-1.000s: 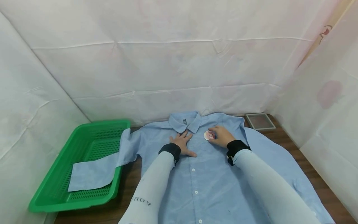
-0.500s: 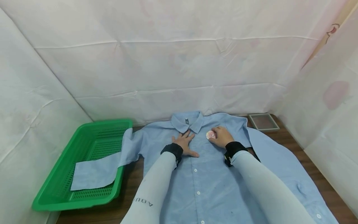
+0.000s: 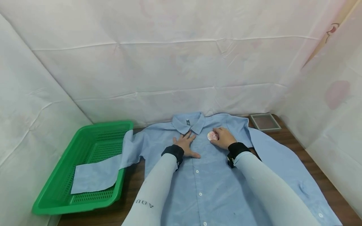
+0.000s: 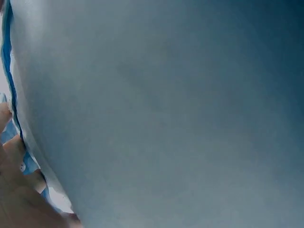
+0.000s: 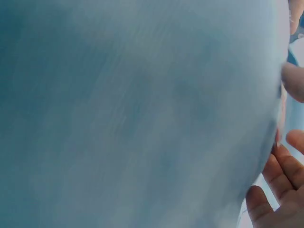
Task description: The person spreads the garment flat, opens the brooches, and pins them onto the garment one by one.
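Note:
A light blue button-up shirt (image 3: pixel 181 185) lies front up, its collar toward the back wall. My left hand (image 3: pixel 185 146) rests on the shirt just below the collar, fingers spread. On the chest to the right, my right hand (image 3: pixel 224 138) pinches a round badge (image 3: pixel 212 136) with a pinkish picture between thumb and fingers. Blue cloth fills most of the left wrist view, with fingers (image 4: pixel 14 147) at its left edge. In the right wrist view, cloth hides most of the scene and the fingers (image 5: pixel 280 171) show at the right; the badge's back is hidden.
A green plastic basket (image 3: pixel 45 201) stands at the left, with one shirt sleeve (image 3: pixel 94 175) lying in it. A small grey-framed box (image 3: pixel 265 121) sits at the table's back right corner. White cloth walls (image 3: pixel 181 69) enclose the brown wooden table (image 3: pixel 133 185).
Both hands keep nearly the same places on the shirt, the right still holding the badge. The whole view shifts slightly sideways between frames.

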`<state>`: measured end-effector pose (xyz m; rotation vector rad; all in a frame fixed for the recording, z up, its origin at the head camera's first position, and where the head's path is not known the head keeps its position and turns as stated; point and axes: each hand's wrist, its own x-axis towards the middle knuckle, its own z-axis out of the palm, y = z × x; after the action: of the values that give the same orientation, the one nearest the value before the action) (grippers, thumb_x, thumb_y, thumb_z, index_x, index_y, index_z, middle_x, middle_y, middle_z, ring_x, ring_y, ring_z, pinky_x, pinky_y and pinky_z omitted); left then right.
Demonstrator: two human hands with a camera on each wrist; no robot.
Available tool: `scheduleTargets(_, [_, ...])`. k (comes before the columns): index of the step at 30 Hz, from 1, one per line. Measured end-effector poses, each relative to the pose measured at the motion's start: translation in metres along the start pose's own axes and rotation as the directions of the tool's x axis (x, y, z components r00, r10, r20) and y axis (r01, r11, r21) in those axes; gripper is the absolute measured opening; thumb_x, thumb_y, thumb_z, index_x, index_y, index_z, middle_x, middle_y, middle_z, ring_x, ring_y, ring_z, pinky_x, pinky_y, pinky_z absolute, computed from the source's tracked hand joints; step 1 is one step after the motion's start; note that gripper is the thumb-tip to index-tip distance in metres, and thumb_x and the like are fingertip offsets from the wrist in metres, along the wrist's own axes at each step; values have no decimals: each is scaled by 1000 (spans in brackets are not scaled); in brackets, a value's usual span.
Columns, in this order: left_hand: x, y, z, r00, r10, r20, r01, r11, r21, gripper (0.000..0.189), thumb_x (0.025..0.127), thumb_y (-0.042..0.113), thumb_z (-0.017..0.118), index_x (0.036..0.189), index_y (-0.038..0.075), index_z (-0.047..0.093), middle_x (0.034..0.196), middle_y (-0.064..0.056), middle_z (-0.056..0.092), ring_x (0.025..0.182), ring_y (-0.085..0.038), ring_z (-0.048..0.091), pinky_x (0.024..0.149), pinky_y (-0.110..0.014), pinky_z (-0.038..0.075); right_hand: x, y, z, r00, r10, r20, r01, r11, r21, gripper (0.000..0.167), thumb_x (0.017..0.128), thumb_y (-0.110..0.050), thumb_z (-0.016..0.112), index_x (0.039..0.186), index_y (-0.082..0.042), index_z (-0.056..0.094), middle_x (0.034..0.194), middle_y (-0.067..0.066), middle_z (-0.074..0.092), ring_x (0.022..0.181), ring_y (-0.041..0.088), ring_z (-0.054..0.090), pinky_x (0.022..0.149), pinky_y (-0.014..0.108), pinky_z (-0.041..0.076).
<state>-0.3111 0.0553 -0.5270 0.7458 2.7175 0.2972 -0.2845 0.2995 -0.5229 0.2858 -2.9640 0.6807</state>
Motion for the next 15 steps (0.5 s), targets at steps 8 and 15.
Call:
scheduleTargets(8, [-11,-3,1,998,37,-55,-37,999,2,105,69,72,70,153,25,28,158,-12,21,144,-34,18,107,-67,17,-13,7,-24,998,15,64,-19,998,68,64,89,-27,70,141,0,44,139,24,45,129,41,39,103,55,34])
scheduleTargets(15, [-69,13,-33,986,140,-91,-141,990,-2,91,80,59,70,152,19,31,157,-14,23,145,-33,15,111,-58,19,-57,9,-58,999,-48,16,47,996,80,60,91,-23,68,142,-2,44,139,21,45,127,39,42,99,55,37])
